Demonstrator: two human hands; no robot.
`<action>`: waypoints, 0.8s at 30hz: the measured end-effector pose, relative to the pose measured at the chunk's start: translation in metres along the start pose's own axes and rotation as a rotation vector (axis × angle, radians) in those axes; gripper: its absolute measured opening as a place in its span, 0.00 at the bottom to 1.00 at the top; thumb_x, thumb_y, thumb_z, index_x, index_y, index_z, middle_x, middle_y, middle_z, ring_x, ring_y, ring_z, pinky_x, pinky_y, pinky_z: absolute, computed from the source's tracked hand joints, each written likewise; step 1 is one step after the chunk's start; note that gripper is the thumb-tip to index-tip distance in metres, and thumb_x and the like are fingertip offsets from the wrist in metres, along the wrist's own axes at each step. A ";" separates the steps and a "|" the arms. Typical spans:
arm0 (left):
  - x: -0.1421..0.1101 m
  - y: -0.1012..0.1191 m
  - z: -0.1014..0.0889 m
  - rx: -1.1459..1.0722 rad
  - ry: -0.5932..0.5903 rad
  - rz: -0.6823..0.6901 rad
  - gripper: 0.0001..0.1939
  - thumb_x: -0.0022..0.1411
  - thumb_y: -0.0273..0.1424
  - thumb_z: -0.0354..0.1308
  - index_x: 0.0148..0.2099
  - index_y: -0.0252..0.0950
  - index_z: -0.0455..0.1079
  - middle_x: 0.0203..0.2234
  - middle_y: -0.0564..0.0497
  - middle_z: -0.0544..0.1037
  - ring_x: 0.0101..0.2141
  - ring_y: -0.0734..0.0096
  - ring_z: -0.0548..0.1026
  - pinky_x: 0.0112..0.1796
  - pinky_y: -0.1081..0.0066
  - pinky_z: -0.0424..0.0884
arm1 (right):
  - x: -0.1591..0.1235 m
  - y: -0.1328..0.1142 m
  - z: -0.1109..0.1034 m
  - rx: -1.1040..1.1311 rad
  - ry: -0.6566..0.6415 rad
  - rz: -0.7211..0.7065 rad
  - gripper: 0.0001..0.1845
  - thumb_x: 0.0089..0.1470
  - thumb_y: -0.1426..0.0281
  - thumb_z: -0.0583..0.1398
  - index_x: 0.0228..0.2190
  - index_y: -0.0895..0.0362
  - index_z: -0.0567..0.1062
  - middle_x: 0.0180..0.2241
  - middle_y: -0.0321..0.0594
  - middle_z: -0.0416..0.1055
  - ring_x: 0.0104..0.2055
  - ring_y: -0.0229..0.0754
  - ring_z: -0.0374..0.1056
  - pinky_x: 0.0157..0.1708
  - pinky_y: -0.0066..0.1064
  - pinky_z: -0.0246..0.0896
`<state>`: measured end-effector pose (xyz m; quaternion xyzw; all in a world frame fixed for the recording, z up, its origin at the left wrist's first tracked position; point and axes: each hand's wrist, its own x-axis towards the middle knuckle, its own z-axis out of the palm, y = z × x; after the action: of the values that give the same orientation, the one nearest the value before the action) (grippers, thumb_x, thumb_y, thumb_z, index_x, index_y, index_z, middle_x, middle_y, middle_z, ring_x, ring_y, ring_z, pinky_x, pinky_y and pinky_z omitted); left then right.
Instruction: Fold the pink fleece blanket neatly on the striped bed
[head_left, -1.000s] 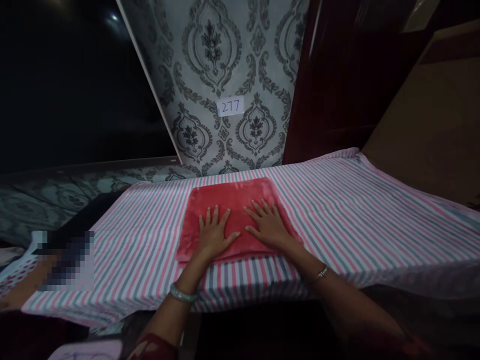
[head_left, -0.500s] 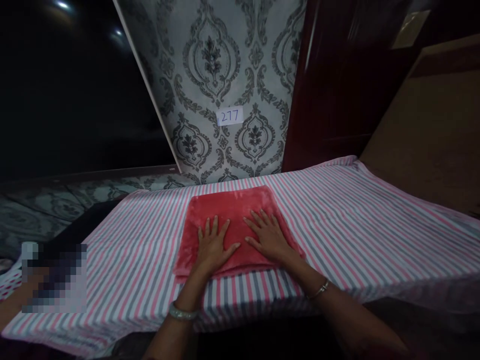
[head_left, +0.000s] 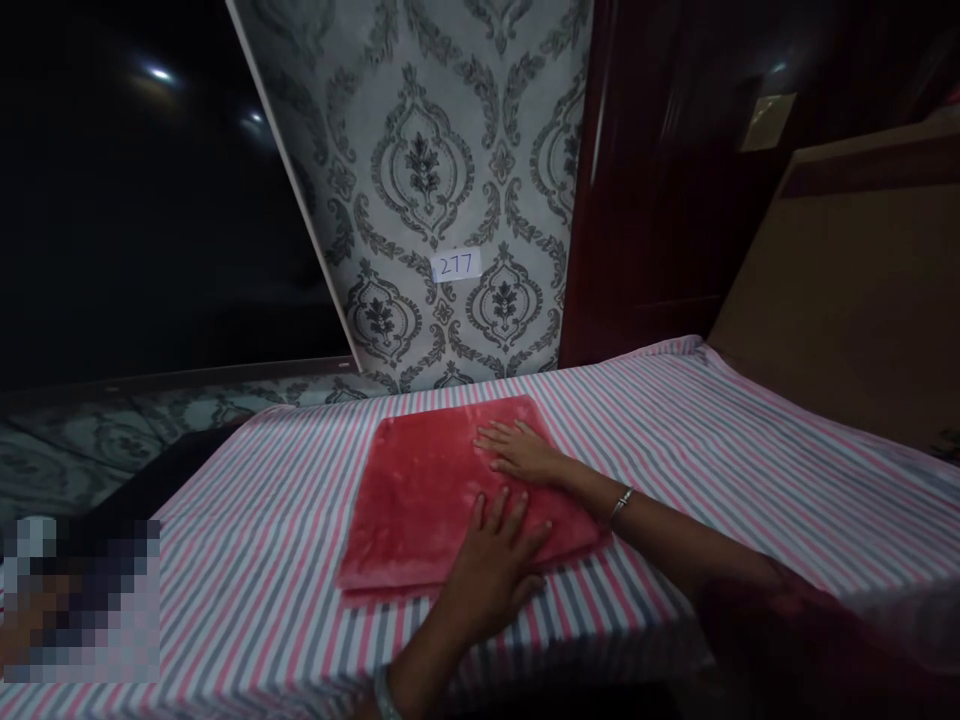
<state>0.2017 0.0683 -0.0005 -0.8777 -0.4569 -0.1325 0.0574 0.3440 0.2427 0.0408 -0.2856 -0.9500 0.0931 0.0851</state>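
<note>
A folded, plush red blanket (head_left: 420,490) lies flat on the striped cloth (head_left: 277,540) in the middle of the head view. My left hand (head_left: 495,560) is at the blanket's near edge, right of its middle, with the fingers spread and pointing away from me. Farther back, my right hand (head_left: 521,452) rests flat on the blanket's right side, its fingers stretched toward the left. Neither hand grips anything. The two hands are apart, the right one beyond the left.
A dark screen (head_left: 165,220) stands at the back left, beside patterned wallpaper (head_left: 420,160) with a paper label (head_left: 456,264) reading 277. A brown cardboard panel (head_left: 847,290) leans at the right. At the far left, a blurred-out patch (head_left: 82,600) covers part of the scene.
My left hand has slid right and toward me, to the blanket's near edge. My right hand has turned so its fingers point left. The camera view has tilted up slightly.
</note>
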 end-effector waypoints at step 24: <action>-0.004 0.001 0.005 -0.046 0.008 -0.034 0.35 0.64 0.39 0.57 0.71 0.51 0.53 0.72 0.52 0.47 0.70 0.52 0.43 0.66 0.45 0.41 | 0.053 0.064 0.026 -0.137 0.062 0.152 0.32 0.67 0.50 0.45 0.68 0.47 0.57 0.69 0.42 0.51 0.69 0.54 0.49 0.65 0.54 0.46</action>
<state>0.2010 0.0655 -0.0066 -0.8703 -0.4684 -0.1475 0.0368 0.3279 0.3213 0.0075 -0.3648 -0.9266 0.0255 0.0873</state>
